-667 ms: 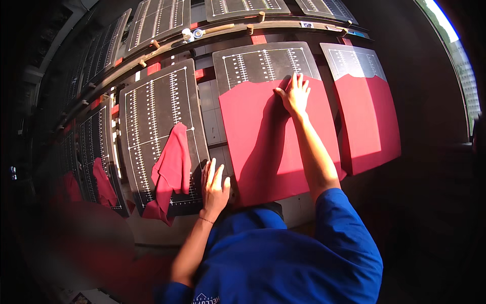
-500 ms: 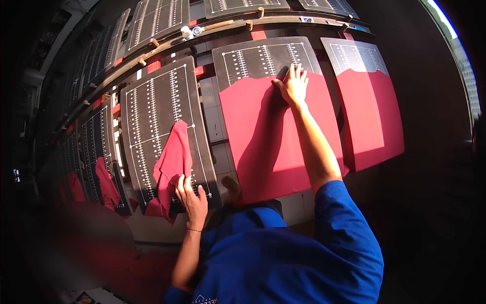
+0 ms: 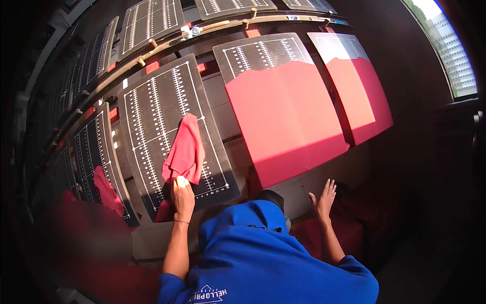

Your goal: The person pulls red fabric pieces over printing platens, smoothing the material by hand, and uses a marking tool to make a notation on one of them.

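My left hand (image 3: pixel 183 198) is closed on the lower end of a bunched red fabric piece (image 3: pixel 186 152). That piece lies crumpled on a black board (image 3: pixel 147 119) marked with white ruler lines. To the right, a flat red fabric panel (image 3: pixel 288 116) covers most of another marked board (image 3: pixel 243 58), smooth and reaching its near edge. My right hand (image 3: pixel 324 200) hangs in the air below that panel, fingers spread, touching nothing.
Another red panel (image 3: pixel 357 96) covers the board at far right. Left of me, a board (image 3: pixel 91 142) carries a crumpled red piece (image 3: pixel 107 192). A rail with wooden pegs (image 3: pixel 152 43) runs behind the boards, with a wooden-handled tool (image 3: pixel 215 25) on it. A window (image 3: pixel 448 55) is at the right.
My right hand has left the flat panel and drawn back toward me. My left hand has closed on the bunched fabric. The view has shifted a little.
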A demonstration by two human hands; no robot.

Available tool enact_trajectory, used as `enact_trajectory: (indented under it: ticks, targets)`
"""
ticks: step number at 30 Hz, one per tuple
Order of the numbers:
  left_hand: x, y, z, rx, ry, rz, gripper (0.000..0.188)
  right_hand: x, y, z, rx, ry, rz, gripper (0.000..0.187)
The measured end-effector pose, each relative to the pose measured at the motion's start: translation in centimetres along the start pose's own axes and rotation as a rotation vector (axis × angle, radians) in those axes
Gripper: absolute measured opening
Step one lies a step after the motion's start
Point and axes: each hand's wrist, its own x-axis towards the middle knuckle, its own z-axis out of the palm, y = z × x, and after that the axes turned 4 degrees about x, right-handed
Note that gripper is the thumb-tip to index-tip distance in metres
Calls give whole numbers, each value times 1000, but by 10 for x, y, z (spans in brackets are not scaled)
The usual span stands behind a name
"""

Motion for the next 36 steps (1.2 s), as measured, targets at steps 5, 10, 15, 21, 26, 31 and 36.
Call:
enact_trajectory:
  ticks: [5, 10, 15, 21, 26, 31, 36]
  targets:
    - [119, -38, -86, -844, 47, -247, 12, -46, -158, 14, 693, 46, -121, 54]
    - [167, -96, -104, -782, 179, 180, 50, -82, -330, 50, 650, -559, -388, 44]
    - [27, -136, -80, -741, -109, -157, 19, -135, -409, 93, 140, -640, -553, 46]
    - [-68, -110, -119, -647, -81, 159, 35, -120, -435, 89, 945, -856, -431, 30]
    - [-57, -110, -101, -854, -198, -81, 32, -101, -475, 38, 1482, -956, -84, 17]
    - [-10, -117, -114, -1414, -232, -207, 24, -93, -463, 34, 1227, -1143, -304, 14]
    - [-1, -115, -140, -1389, -250, -210, 27, -107, -469, 13, 1163, -1127, -388, 19]
